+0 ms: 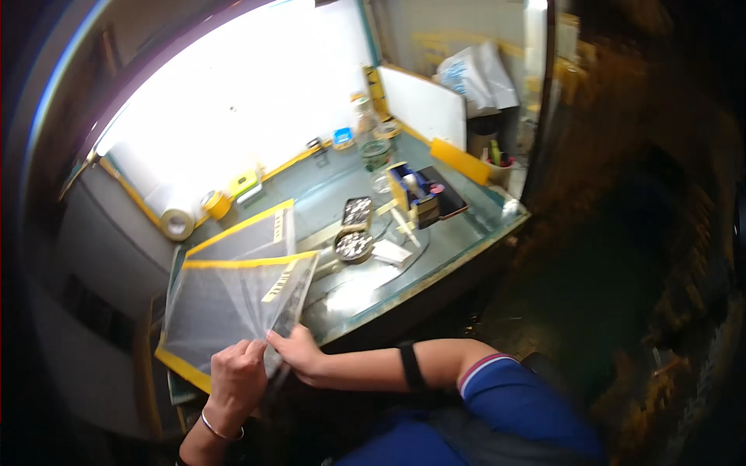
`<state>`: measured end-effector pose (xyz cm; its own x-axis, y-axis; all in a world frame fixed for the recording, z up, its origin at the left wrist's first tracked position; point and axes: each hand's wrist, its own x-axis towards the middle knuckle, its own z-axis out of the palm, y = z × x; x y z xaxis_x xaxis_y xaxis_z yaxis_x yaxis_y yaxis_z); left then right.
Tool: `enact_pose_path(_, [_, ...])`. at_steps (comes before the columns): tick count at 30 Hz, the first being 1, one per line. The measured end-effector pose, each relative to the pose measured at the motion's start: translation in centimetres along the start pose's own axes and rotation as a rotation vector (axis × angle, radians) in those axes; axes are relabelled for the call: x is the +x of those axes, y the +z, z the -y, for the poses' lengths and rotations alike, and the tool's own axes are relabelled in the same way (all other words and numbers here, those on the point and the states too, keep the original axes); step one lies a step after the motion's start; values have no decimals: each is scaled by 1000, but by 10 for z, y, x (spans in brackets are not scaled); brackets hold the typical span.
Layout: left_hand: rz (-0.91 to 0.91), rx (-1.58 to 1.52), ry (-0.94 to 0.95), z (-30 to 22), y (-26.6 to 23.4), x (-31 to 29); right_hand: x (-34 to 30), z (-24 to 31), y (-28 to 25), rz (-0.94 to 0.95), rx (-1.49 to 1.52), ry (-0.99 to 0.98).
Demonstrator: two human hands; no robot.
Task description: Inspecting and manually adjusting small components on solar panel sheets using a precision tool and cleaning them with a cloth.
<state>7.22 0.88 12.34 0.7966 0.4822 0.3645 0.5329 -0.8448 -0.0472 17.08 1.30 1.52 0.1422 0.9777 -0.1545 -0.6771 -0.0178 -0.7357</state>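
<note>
A dark sheet under clear plastic film, edged with yellow tape, lies at the near left of the table. The clear plastic film is drawn into creases that run down to my hands. My left hand is closed in a fist on the film at the near edge. Right beside it, my right hand pinches the film at the sheet's near right corner, thumb on top. Partly beneath lies a second yellow-edged sheet. Each sheet bears a pale strip label. The fingertips of both hands are partly hidden.
On the glass-topped table stand two small containers of little pieces, a tape dispenser and a glass bottle. Tape rolls sit along the back left, below a bright white panel. A white bag is at the back right.
</note>
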Motion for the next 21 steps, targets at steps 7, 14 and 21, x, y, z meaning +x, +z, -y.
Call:
enact_pose_path(7, [-14,174,-280,35,-13,-88,-18,-7,40,513,-339,722])
enact_pose_path(14, [-119,102,-251,17,-3,-103,-17,-35,32,403,-129,827])
enact_pose_path(21, [155,-1315,-1120,-19,74,-172,25,30,6,759,-1050,147])
